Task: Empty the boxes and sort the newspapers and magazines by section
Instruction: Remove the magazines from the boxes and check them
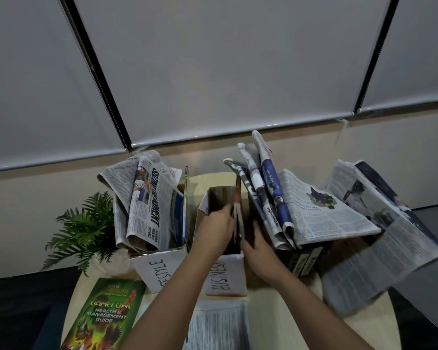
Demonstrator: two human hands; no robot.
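As both hands reach into the brown cardboard box labelled BUSINESS (pixel 225 274), left hand (pixel 216 227) and right hand (pixel 257 245) gripping an upright thin magazine (pixel 238 213), folded newspapers (pixel 144 203) filling the LIFESTYLE box (pixel 159 269), more newspapers (pixel 276 200) in the right-hand box (pixel 305 260).

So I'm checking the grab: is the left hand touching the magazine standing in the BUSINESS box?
Touching. The head view shows the left hand with its fingers against the upright magazine inside the BUSINESS box, no gap visible.
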